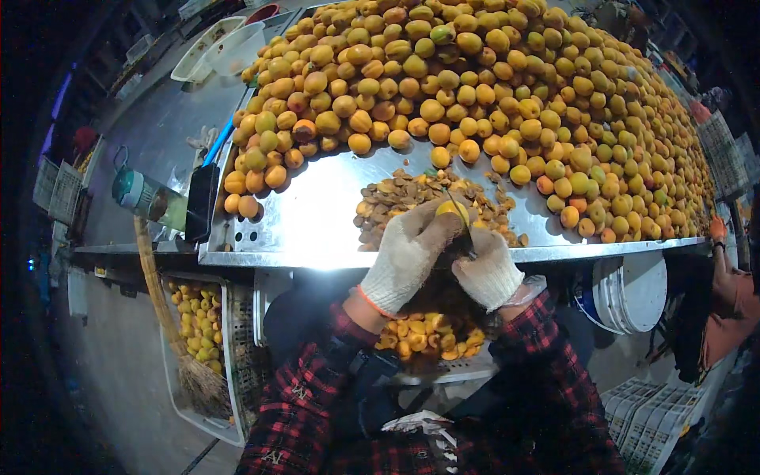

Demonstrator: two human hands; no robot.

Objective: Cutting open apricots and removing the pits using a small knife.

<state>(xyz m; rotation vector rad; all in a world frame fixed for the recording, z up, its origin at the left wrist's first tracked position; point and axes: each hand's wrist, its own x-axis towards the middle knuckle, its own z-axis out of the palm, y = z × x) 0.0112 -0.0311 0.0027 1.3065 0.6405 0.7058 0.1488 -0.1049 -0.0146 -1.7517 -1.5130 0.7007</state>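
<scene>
In a stained white knit glove, my left hand [402, 252] grips a yellow apricot [453, 209] above the front edge of the steel table. My gloved right hand [488, 267] is closed around a small knife [469, 240], whose thin blade lies against the fruit. Just beyond both hands spreads a low heap of brown apricot pits [409, 193]. Below them, in front of my lap, a crate [442, 375] holds split apricot halves [436, 335]. Behind the pits rises a large mound of whole apricots [451, 77].
To the left stand a dark phone-like slab [202, 202] and a lidded bottle [148, 199]. A straw broom [148, 261] leans into a crate [228, 356] of apricots. White buckets [635, 294] stand under the table at right. Another person's arm [721, 261] reaches the table's right end.
</scene>
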